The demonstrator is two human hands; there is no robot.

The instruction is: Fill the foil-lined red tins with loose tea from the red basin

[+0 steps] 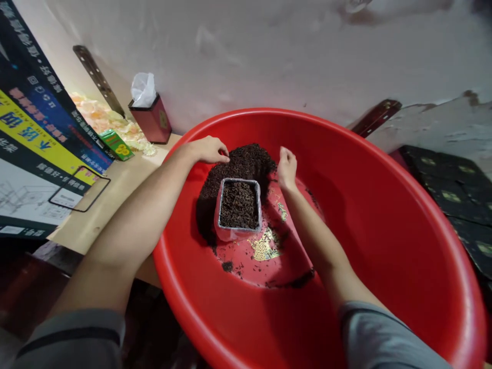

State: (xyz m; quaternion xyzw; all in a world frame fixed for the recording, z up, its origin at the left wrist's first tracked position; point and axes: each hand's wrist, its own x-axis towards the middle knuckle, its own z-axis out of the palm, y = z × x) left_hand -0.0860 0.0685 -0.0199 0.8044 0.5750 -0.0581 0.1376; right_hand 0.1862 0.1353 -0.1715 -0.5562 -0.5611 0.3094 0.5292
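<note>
A small rectangular tub (230,233) with a plastic liner stands on the floor of a big red plastic basin (369,246). Dark, crumbly shreds (239,204), like loose tea leaves or soil, fill it close to the rim. Behind and left of the tub lies a heap of the same dark material (246,156). At the heap's left edge is my left hand (210,149), fingers loosely bent, with a gap between thumb and fingers. My right hand (287,166) is closed just right of the heap; whatever its fingers hold is hidden.
Scattered crumbs lie on the basin floor around a gold printed pattern (266,245). On the wooden board (126,179) at left are a red tissue box (156,123), a green packet (116,144) and a large printed carton (42,128). Black trays (449,189) sit at right.
</note>
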